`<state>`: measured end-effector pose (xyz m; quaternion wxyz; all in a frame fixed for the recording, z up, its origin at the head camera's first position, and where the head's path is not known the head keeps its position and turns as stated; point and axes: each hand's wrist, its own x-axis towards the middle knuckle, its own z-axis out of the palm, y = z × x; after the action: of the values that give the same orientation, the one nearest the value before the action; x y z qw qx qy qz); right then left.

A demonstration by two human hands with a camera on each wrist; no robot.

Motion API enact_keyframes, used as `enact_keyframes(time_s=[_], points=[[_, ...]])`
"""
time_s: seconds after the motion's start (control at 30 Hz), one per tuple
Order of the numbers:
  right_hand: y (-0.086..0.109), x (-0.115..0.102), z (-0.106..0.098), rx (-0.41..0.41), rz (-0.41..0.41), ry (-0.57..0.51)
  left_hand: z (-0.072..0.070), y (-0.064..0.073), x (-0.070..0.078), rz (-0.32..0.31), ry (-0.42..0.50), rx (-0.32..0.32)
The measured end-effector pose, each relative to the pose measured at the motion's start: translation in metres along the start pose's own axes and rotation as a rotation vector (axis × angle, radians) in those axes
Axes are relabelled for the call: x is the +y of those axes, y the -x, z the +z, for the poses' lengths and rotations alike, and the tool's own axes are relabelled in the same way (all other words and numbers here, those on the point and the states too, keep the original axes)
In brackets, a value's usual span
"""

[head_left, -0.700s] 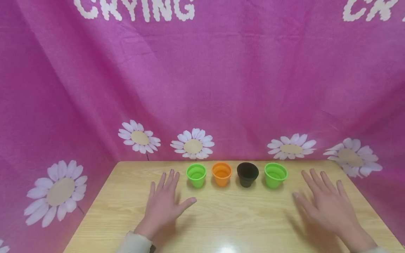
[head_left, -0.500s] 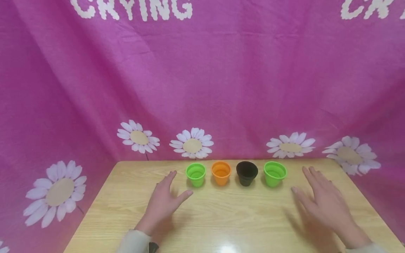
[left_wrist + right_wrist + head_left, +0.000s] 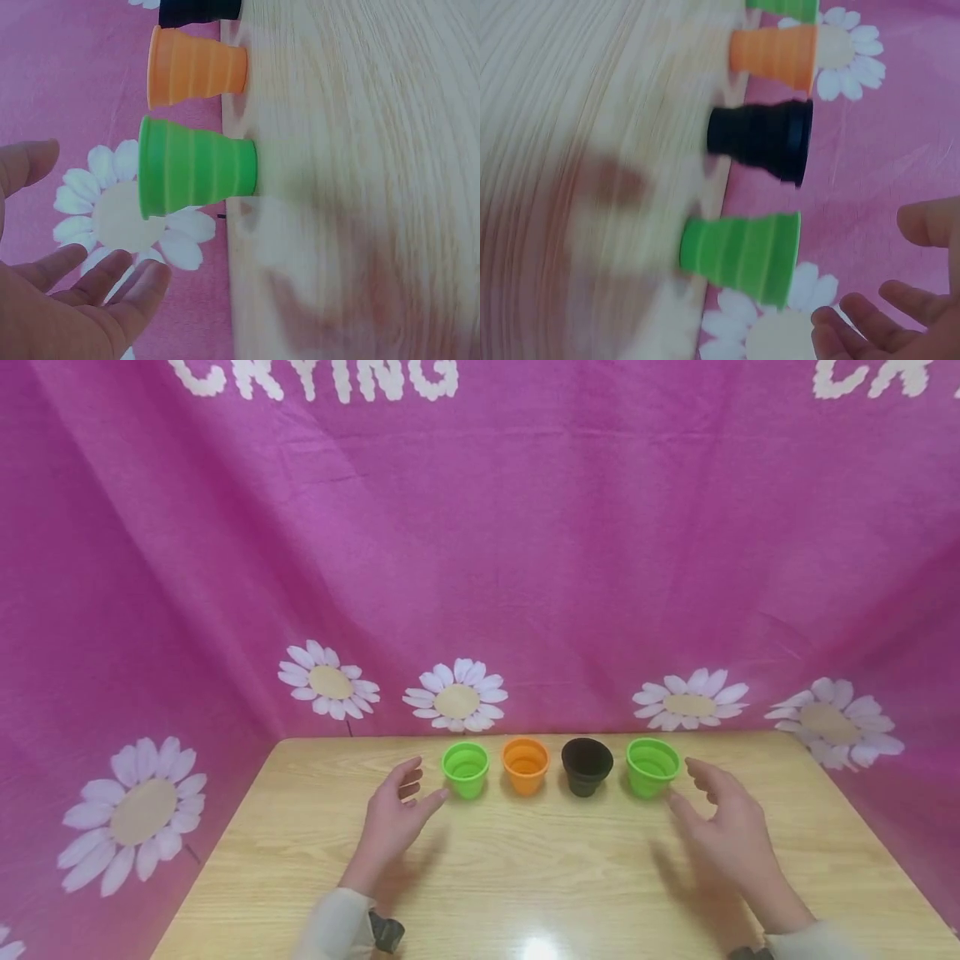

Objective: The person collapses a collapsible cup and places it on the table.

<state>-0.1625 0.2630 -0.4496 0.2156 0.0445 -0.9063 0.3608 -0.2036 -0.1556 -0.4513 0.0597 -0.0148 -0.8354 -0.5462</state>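
Note:
A row of ribbed cups stands upright along the back of the table: a green cup (image 3: 466, 772) on the left, an orange cup (image 3: 526, 767), a black cup (image 3: 587, 768), and another green cup (image 3: 652, 768) on the right. My left hand (image 3: 393, 814) hovers just left of the left green cup, thumb and fingers spread apart and holding nothing. Beside the right green cup is my right hand (image 3: 727, 827), its fingers loosely bent and apart from the thumb. In both wrist views a gap shows between each hand and its nearest cup.
The wooden table (image 3: 525, 868) ends at a pink cloth (image 3: 525, 568) printed with white daisies, which hangs behind and on both sides. A dark band (image 3: 387, 931) sits at the left sleeve's cuff.
Both hands have moved inward, closer to the two outer green cups. They have turned from palms down to thumbs and fingers facing the cups. The cups have stayed in place.

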Motion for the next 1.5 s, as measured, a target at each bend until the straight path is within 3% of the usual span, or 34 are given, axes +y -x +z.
enact_keyframes(time_s=[0.2, 0.33, 0.43, 0.67, 0.87, 1.3, 1.5], points=[[0.001, -0.015, 0.024, 0.010, 0.019, -0.076, 0.009, -0.006, -0.007, -0.041, 0.089, 0.033], [0.000, -0.028, 0.040, -0.028, 0.066, -0.148, 0.016, -0.010, -0.008, -0.065, 0.137, 0.039], [-0.001, -0.037, 0.052, -0.061, 0.112, -0.200, 0.021, -0.014, -0.011, -0.075, 0.152, 0.032], [-0.004, -0.052, 0.083, -0.067, 0.126, -0.289, 0.030, -0.019, -0.018, -0.087, 0.152, 0.036], [-0.006, -0.070, 0.111, -0.097, 0.183, -0.390, 0.034, -0.025, -0.025, -0.114, 0.212, 0.047], [-0.011, -0.108, 0.161, -0.160, 0.153, -0.437, 0.044, -0.035, -0.046, -0.070, 0.384, 0.033], [-0.014, -0.117, 0.182, -0.195, 0.140, -0.454, 0.045, -0.036, -0.049, -0.037, 0.428, 0.019]])
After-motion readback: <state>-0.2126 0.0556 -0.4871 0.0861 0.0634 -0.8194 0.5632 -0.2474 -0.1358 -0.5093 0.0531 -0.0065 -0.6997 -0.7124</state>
